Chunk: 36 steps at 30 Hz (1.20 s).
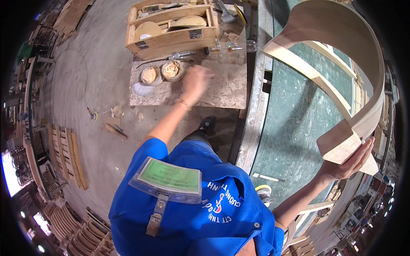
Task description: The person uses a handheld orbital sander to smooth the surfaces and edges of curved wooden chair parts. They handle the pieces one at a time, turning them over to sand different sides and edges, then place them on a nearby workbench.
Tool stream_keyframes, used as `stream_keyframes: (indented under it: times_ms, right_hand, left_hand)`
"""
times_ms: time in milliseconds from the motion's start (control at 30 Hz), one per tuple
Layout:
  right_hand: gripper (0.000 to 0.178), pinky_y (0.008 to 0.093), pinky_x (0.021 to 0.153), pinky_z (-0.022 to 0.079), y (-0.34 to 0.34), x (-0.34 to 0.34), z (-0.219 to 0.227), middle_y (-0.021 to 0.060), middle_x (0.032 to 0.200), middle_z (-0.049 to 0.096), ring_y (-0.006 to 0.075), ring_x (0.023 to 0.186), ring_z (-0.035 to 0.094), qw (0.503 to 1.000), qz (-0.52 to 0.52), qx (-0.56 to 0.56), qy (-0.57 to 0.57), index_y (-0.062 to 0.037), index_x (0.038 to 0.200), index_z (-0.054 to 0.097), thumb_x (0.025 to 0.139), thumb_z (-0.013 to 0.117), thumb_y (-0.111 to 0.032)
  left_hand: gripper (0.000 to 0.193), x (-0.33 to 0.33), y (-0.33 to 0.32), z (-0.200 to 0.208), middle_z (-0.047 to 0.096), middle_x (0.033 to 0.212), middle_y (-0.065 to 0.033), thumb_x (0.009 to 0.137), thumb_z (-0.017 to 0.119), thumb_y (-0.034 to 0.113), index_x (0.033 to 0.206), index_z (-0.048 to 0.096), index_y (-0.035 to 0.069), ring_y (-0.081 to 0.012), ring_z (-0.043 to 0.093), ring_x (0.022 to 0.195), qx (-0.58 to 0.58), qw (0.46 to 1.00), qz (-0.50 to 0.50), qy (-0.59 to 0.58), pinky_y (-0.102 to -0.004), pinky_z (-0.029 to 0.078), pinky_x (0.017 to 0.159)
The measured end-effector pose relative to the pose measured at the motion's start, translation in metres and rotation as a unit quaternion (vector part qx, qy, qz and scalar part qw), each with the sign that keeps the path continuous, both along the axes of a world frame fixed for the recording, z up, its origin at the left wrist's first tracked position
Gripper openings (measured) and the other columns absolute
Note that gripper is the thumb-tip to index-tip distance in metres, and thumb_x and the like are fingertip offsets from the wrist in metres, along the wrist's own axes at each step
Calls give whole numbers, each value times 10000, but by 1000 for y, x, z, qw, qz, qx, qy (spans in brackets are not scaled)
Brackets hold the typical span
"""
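My left hand [197, 83] is over the small worktop [230, 94], just right of two round tubs. Motion smears its fingers, so I cannot tell whether they hold anything. The left tub [149, 75] holds a pale, lumpy filling; the other tub [172, 69] is full of small light wood pieces. On the right, my right hand [348, 165] supports a large curved wooden frame [333, 23] at its near, blocky end. Its fingers extend along the outer side, and its thumb is hidden. The frame rises over the green surface [277, 115].
A divided wooden box [171, 44] with rounded pads stands at the worktop's far side. Beside it lie a clear bottle [251, 46] and a scraper-like tool [225, 15]. A metal rail [252, 128] edges the green surface. Slatted wood [64, 155] lies on the floor at left.
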State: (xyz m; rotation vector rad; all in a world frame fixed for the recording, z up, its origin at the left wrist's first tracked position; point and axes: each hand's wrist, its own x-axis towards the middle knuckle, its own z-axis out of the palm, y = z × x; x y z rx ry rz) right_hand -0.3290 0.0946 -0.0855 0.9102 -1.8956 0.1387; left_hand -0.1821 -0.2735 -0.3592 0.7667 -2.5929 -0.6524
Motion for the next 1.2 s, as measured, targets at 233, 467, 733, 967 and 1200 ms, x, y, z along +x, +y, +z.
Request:
stream_keyframes:
  times_ms: [233,467,733,967,1200]
  right_hand:
    - [572,478,1060,447,-2,-8,3,164,1341,543,329,1251,526,999,14,-27,-12,-29,1367,498,902,648,-327]
    - [576,455,1068,441,-2,-13,7,159,1340,546,322,1246,528,998,22,-45,-25,-31,1364,500,889,671,-310]
    - [562,422,1046,448,-14,-13,14,139,1322,570,297,1233,538,998,-15,-58,-31,-26,1354,513,881,683,-276]
    - [502,403,1042,438,-15,-14,13,134,1304,588,286,1220,546,997,-26,-61,-34,-14,1322,549,902,660,-265]
    - [579,454,1064,403,-8,-9,22,147,1322,557,296,1244,516,997,-27,-52,-51,-40,1337,529,860,712,-313]
  left_hand:
    - [242,-1,-115,-22,627,1012,-104,862,598,330,871,723,123,-298,560,1035,-161,965,12,-206,-482,440,862]
    - [222,-9,-135,-27,692,932,-136,836,622,305,847,718,105,-319,637,965,-164,963,-15,-212,-530,447,845]
    - [213,-44,-135,-10,727,985,-153,874,570,123,968,756,82,-303,709,943,-149,912,26,-382,-446,540,775]
    - [222,-60,-140,-23,722,1016,-154,861,554,94,936,762,69,-296,704,973,-146,899,48,-410,-445,562,710]
    - [175,-38,-127,5,709,864,-170,796,646,150,863,735,16,-296,691,808,-169,956,-52,-233,-397,524,690]
